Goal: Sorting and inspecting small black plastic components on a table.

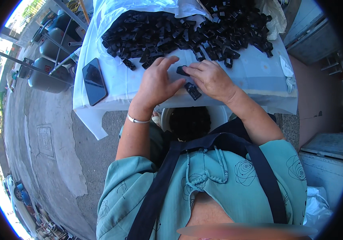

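Observation:
My right hand [211,79] pinches a small black plastic part [182,71] between thumb and fingertips, just above the covered table. Opposite it, my left hand [158,83] has its thumb and fingers apart, with nothing between them. Another black plastic part [192,91] lies near the table's front edge, below the gap between my hands. Beyond my hands spreads a large pile of similar black plastic parts [151,34], a few lying loose along its near side.
A white plastic sheet [117,86] covers the table. At its left lies a dark phone [94,82]. Below the front edge stands a white bucket [220,116] with dark contents. Grey tanks [48,74] and metal poles are at the far left; a metal cabinet [325,146] stands at right.

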Demonstrator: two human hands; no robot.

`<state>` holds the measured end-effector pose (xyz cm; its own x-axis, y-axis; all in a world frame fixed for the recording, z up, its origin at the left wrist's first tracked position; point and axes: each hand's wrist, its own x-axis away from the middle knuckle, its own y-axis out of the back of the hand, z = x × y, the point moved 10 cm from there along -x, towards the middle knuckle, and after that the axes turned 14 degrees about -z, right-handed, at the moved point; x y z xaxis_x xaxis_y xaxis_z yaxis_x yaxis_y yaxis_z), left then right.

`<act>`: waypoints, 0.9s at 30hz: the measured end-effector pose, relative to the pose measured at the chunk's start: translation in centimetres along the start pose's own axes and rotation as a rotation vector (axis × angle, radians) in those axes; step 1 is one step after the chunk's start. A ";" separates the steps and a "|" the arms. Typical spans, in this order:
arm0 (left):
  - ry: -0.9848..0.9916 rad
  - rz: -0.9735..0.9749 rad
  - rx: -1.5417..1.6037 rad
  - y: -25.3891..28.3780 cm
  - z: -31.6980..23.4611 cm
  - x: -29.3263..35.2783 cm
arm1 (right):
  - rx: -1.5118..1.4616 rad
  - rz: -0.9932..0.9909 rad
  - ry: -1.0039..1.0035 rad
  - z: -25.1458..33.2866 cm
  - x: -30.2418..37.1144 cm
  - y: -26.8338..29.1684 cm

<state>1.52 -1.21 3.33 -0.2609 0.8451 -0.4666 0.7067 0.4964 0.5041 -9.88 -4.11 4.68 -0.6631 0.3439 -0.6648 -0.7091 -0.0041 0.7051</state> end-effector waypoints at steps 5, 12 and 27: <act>-0.058 -0.316 -0.467 5.4 1.7 0.6 | 0.009 -0.036 0.051 0.9 0.4 0.5; -0.040 -0.249 -0.288 1.9 0.9 0.0 | 0.347 -0.009 -0.329 -4.8 -1.6 1.6; -0.051 -0.146 -0.189 0.2 2.1 -0.6 | 0.044 0.000 -0.119 -3.2 -2.8 -0.7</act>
<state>3.18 -2.02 2.19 -0.3144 0.7527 -0.5784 0.5271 0.6452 0.5531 -8.29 -8.10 5.28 -0.6283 0.4532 -0.6324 -0.6961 0.0356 0.7171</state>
